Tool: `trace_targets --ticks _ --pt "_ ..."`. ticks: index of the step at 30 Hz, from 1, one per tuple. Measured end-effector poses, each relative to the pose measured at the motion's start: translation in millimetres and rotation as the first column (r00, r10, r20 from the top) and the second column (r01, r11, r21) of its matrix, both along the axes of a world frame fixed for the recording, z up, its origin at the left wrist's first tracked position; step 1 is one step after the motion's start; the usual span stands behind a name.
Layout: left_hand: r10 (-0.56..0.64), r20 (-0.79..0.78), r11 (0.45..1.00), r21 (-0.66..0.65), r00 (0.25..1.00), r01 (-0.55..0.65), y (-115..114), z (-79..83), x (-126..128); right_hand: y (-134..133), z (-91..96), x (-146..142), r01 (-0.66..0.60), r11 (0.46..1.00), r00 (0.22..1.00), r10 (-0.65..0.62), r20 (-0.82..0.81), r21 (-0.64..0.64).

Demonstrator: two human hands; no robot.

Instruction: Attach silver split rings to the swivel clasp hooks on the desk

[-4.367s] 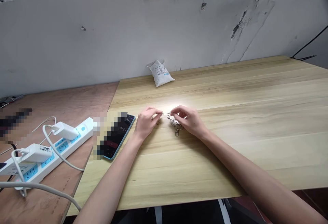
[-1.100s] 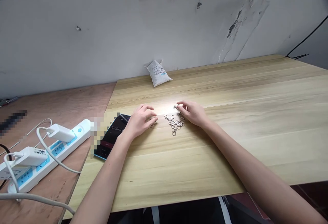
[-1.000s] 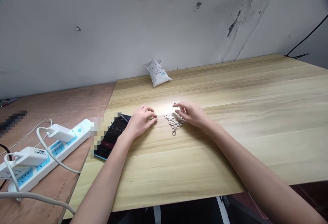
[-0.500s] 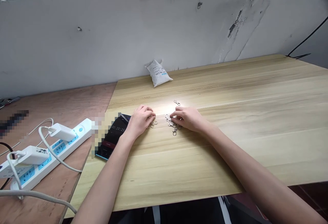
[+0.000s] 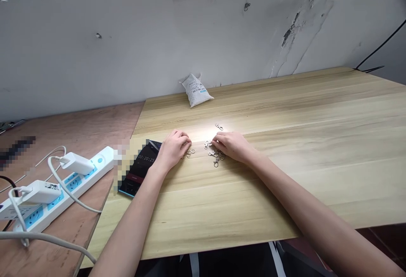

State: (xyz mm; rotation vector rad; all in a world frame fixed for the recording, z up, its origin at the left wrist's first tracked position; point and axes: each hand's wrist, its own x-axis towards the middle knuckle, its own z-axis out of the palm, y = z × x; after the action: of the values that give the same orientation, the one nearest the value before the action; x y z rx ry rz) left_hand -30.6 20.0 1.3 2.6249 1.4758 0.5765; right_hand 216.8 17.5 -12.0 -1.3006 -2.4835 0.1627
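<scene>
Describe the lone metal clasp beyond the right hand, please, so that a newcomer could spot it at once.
On the pale wooden table, look between the white packet at the back and the right hand. Just beyond that hand lies a small silver clasp. It sits alone on bare wood, whereas the other clasps are bunched close beside the hand.

I have shiny metal clips (image 5: 216, 161) and rings (image 5: 189, 153) before me on a smooth wood-grain table (image 5: 317, 141), a smooth plastic power strip (image 5: 75, 182), and a matt, flaking wall (image 5: 158, 36).
</scene>
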Motion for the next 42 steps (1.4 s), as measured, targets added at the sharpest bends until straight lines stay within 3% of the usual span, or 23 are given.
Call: trace_targets --ticks 7,14,22,26,34,42 --pt "0.007 -0.095 0.999 0.046 0.995 -0.002 -2 0.4 7 -1 2.2 -1 0.03 0.999 1.0 -0.03 -0.004 -0.033" --pt "0.025 0.055 0.999 0.03 0.998 -0.027 -2 -3.5 7 -2 3.7 -1 0.023 0.996 0.998 -0.028 -0.053 -0.082" --pt "-0.094 0.202 0.992 -0.059 0.975 0.108 -2 -6.7 10 -2 2.8 0 0.016 0.997 0.997 -0.022 -0.08 -0.075" --pt "-0.057 0.276 0.992 -0.095 0.959 0.087 -3 -6.1 12 -2 2.2 1 0.008 0.997 0.996 -0.014 -0.085 -0.075" --pt "-0.046 0.285 0.997 -0.042 0.957 0.06 -3 -5.5 13 0 -1.3 3 -0.016 1.0 0.999 0.015 -0.049 -0.024" --pt "-0.023 0.305 1.0 -0.01 0.952 0.027 -3 -4.7 14 0 2.9 -6 0.058 0.998 0.996 -0.058 0.071 0.009"
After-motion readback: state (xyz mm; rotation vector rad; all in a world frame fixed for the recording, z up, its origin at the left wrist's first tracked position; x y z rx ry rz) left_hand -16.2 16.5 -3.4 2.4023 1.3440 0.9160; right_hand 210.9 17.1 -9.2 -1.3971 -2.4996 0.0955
